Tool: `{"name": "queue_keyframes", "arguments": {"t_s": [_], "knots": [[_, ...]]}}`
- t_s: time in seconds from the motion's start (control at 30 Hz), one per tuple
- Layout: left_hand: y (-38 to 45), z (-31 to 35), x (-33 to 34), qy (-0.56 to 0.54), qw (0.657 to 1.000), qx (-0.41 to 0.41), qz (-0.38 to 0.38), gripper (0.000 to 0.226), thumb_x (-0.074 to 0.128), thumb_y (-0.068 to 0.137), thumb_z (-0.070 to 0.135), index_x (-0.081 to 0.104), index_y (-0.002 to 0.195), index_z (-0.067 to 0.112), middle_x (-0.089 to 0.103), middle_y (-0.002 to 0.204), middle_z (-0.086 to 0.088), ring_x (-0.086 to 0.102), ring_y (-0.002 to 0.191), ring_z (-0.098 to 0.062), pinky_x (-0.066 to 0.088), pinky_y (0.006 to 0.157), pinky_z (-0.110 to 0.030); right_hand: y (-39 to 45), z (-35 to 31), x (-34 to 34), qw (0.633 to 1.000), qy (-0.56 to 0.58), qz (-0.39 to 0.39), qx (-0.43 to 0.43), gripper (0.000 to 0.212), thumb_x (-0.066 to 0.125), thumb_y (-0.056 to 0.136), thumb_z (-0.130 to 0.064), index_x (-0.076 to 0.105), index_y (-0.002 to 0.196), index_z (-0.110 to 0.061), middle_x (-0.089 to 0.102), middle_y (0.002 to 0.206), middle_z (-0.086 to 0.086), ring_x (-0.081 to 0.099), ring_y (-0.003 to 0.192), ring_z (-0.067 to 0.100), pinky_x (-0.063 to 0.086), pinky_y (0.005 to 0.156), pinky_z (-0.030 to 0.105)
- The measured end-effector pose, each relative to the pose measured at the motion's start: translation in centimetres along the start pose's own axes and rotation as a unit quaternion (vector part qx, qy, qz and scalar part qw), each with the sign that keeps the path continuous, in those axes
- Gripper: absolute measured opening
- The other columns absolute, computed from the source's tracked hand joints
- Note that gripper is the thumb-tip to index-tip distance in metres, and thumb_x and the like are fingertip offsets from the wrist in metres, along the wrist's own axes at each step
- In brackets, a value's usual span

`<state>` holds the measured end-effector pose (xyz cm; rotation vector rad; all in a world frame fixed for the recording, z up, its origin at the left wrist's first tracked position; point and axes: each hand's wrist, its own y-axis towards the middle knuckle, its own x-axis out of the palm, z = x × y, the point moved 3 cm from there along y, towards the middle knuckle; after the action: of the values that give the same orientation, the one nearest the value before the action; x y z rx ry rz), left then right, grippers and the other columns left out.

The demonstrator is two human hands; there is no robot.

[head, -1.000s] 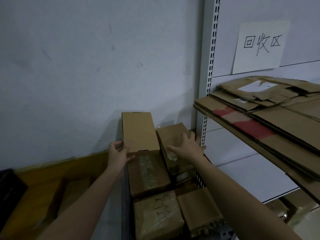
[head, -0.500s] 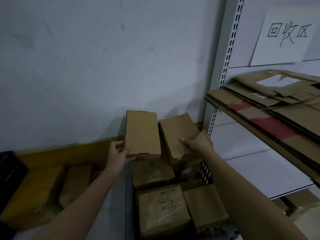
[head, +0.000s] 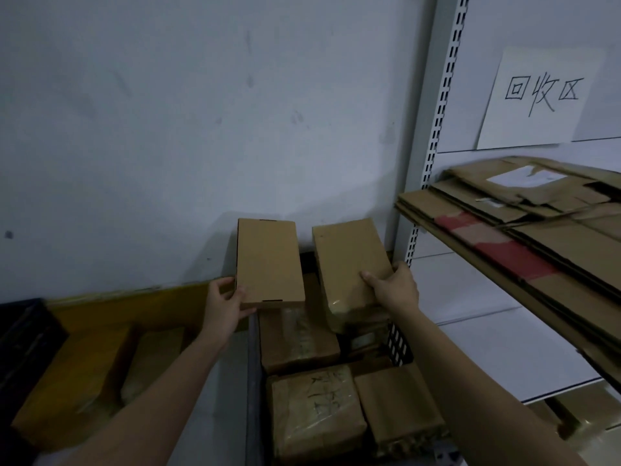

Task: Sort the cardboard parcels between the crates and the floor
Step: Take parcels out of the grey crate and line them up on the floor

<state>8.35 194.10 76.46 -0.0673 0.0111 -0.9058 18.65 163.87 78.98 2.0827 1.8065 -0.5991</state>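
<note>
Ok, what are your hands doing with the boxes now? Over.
Left hand grips plain box. Right hand grips taped parcel. Both held above the crate. Nothing in the way.

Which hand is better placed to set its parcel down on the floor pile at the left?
Left. The left hand holds the plain box nearest the floor parcels; the right hand grips the taped parcel over the crate.

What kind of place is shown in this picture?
Probably a parcel storeroom or warehouse corner: brown cardboard parcels packed in a black crate, flattened cardboard sheets on a white metal shelf, and a handwritten paper sign.
</note>
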Motion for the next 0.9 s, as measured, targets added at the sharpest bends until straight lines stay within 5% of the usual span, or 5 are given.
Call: {"name": "queue_keyframes", "arguments": {"t_s": [0.13,0.23,0.5,0.67,0.9], "knots": [[-0.9,1.5,-2.2,-0.020,0.999,0.018,0.031,0.033,0.053,0.100,0.004,0.042,0.130,0.013,0.052,0.127,-0.015,0.059,0.106,-0.027,0.060,0.061,-0.026,-0.8,-3.0,-0.1,0.998,0.058,-0.005,-0.035,0.065,0.079,0.079,-0.048,0.049,0.126,-0.013,0.061,0.125,0.007,0.060,0.113,0.030,0.052,0.095,0.052],[-1.8,2.2,-4.8,-0.024,0.998,0.022,0.050,0.033,0.053,0.100,0.005,0.042,0.130,0.015,0.053,0.126,-0.014,0.060,0.102,-0.024,0.058,0.071,-0.033,-1.8,-5.5,1.0,0.993,0.100,-0.024,-0.052,0.059,0.079,0.080,-0.045,0.048,0.119,-0.013,0.061,0.119,0.007,0.061,0.108,0.029,0.054,0.093,0.052],[-3.2,3.1,-14.5,-0.014,0.992,0.014,0.126,0.039,0.052,0.101,0.006,0.040,0.138,0.013,0.048,0.136,-0.016,0.055,0.119,-0.032,0.056,0.081,-0.041,-6.9,-10.5,6.7,0.986,0.129,-0.072,-0.077,0.054,0.075,0.084,-0.048,0.044,0.114,-0.014,0.056,0.109,0.004,0.061,0.104,0.028,0.055,0.091,0.050],[-2.3,3.5,-20.5,-0.004,0.989,0.008,0.148,0.041,0.051,0.101,0.007,0.039,0.140,0.014,0.048,0.132,-0.011,0.056,0.117,-0.031,0.056,0.072,-0.034,-10.2,-12.7,10.5,0.984,0.136,-0.093,-0.073,0.052,0.077,0.084,-0.044,0.045,0.113,-0.015,0.058,0.112,0.004,0.059,0.102,0.024,0.055,0.091,0.047],[-1.0,0.2,-30.6,0.059,0.983,-0.032,0.171,0.037,0.052,0.102,0.011,0.042,0.138,0.012,0.050,0.131,-0.011,0.057,0.114,-0.032,0.056,0.090,-0.048,-15.2,-14.7,18.1,0.981,0.149,-0.117,-0.050,0.055,0.079,0.081,-0.043,0.045,0.116,-0.016,0.057,0.112,0.002,0.060,0.104,0.025,0.055,0.090,0.044]]}}
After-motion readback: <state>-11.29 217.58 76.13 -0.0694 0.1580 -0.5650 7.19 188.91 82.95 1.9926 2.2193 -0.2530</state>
